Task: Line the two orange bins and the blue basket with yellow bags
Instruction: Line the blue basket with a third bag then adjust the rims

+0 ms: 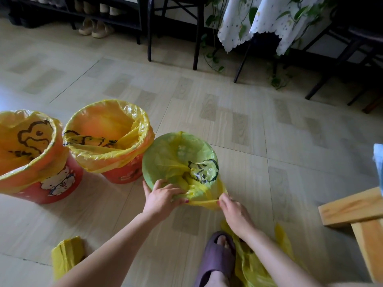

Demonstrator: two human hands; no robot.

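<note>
My left hand [160, 198] and right hand [234, 212] pinch the yellow bag [186, 160] at the basket's six o'clock; lined orange bins [107, 137] crowd nine o'clock, bare floor [269, 131] at three.

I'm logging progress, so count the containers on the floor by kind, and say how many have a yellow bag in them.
Orange bins: 2, both lined.
Blue basket: 1, yellow bag being fitted.
Total: 3 containers, 3 with bags.

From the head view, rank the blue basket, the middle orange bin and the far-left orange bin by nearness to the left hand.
1. Blue basket: left hand grips its near rim.
2. Middle orange bin: just left of the basket.
3. Far-left orange bin: at the frame's left edge.
</note>
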